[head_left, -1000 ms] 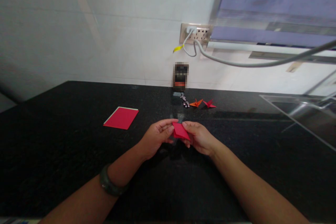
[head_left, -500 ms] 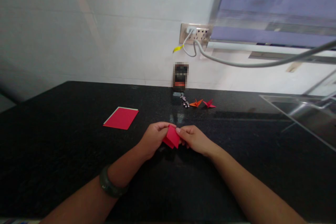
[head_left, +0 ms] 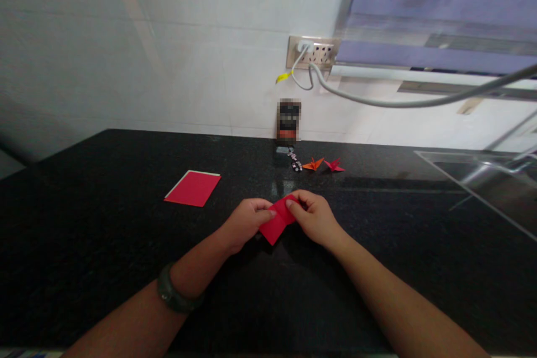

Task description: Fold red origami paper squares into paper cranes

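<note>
A folded piece of red paper (head_left: 277, 221) is pinched between both hands just above the black countertop (head_left: 84, 224), near its middle. The left hand (head_left: 245, 222) is clenched on the paper's left side, thumb on top, and the right hand (head_left: 314, 217) is closed on the upper right edge with the fingertips (head_left: 290, 203) pressed to it. A fold appears to be in the course of being made or sharpened; steady pressure along the crease and matched edges would be called for. A flat stack of red paper (head_left: 193, 188) lies well apart to the left. Two finished folded figures, an orange crane (head_left: 314, 164) and a red crane (head_left: 334, 165), are set near the wall. No container with contents is seen; the steel sink (head_left: 486, 179) at the right looks bare as far as can be told
</note>
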The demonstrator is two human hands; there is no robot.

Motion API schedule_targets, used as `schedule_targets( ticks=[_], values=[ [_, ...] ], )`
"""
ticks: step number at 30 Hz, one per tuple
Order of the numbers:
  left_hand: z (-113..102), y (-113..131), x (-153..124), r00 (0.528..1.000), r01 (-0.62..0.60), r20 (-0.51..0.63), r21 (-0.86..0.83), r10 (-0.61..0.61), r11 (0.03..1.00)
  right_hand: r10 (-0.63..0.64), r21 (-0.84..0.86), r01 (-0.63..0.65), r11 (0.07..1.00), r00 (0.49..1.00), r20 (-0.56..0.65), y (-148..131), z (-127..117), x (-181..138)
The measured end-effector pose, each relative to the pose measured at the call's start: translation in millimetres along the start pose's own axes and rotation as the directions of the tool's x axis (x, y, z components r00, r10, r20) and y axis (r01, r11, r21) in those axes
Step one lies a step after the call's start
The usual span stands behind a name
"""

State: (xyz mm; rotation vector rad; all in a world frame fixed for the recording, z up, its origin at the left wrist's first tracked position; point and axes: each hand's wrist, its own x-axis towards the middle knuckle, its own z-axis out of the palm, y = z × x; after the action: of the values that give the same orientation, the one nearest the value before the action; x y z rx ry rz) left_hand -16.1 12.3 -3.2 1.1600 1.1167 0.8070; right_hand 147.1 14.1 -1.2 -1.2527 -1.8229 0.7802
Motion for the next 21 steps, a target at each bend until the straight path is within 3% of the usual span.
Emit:
schedule_targets(
  ticks=[3,7,16,21],
  values=[
    [-2.7,-1.3,0.4,0.998,0.007,0.068,-0.072,-0.002,0.997,0.1,0.218,-0.111,0.97,0.993,0.063,7.9,-1.0,4.8],
    [-5.2,-2.7,2.6,0.998,0.0,0.059,-0.122,0.007,0.993,0.108,0.313,-0.137,0.94,0.988,0.108,9.6,-2.8,6.0],
    [-4.7,4.9,-1.1,0.985,0.093,0.159,-0.161,-0.067,0.983,0.068,0.267,-0.096,0.959,0.991,0.111,9.0,-4.4,5.4],
    [-5.4,4.3,0.6,0.981,0.11,0.174,-0.153,-0.083,0.982,-0.009,0.168,-0.01,0.986,0.994,0.113,8.7,-7.6,4.4]
  ],
)
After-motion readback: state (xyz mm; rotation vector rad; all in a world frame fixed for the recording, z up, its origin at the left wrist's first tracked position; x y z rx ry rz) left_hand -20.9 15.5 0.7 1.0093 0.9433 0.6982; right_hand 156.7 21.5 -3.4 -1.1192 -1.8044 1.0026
